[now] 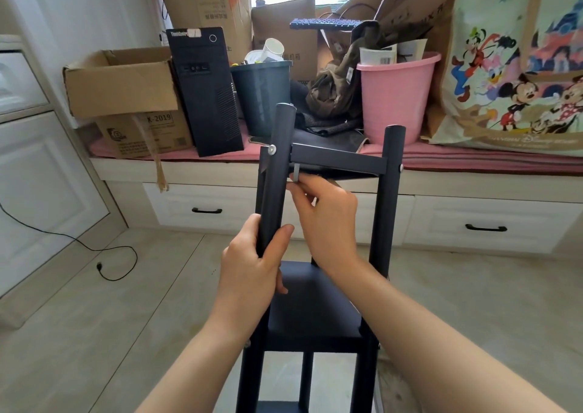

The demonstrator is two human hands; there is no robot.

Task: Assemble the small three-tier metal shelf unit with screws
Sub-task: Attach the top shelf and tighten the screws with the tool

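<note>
Window-bench tower point(206, 91) labelled "ThinkCentre"

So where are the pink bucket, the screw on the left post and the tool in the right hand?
Pink bucket point(396, 97): head view, front wall.
Screw point(272, 150): head view, its head.
Tool point(297, 172): head view, shaft above the fingers.

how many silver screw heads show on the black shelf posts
2. One silver screw head sits on the left black metal post at the top shelf; the other silver screw head is on the right black metal post. More may be hidden behind the hands.
</note>
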